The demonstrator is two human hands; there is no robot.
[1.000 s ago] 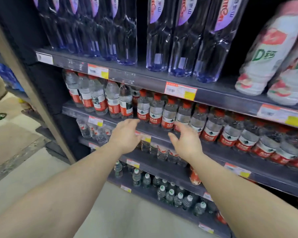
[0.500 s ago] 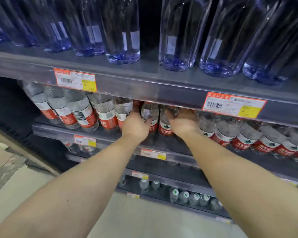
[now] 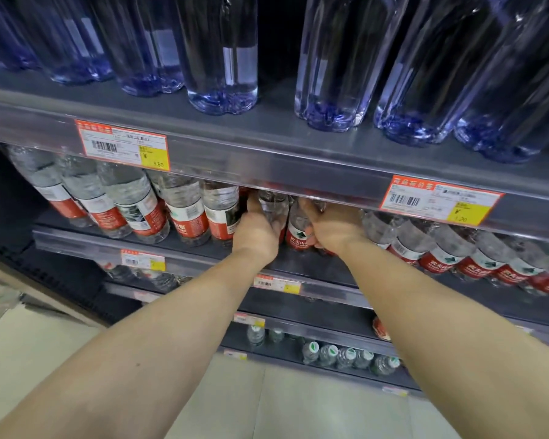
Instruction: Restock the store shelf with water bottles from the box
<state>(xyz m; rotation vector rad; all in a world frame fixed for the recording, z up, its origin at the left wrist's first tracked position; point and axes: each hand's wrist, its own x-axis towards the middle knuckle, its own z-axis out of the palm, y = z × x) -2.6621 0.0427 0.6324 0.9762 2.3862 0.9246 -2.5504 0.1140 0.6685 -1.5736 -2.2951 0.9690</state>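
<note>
Under the upper price rail (image 3: 267, 172), the left hand (image 3: 257, 231) and the right hand (image 3: 333, 228) each grip a red-label water bottle (image 3: 297, 229); the person should slide them upright, gently, without knocking neighbours.

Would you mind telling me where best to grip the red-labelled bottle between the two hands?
Probably round the clear body above the red label of the bottle, from the front: its cap sits hidden under the upper shelf edge and neighbours crowd both sides.
</note>
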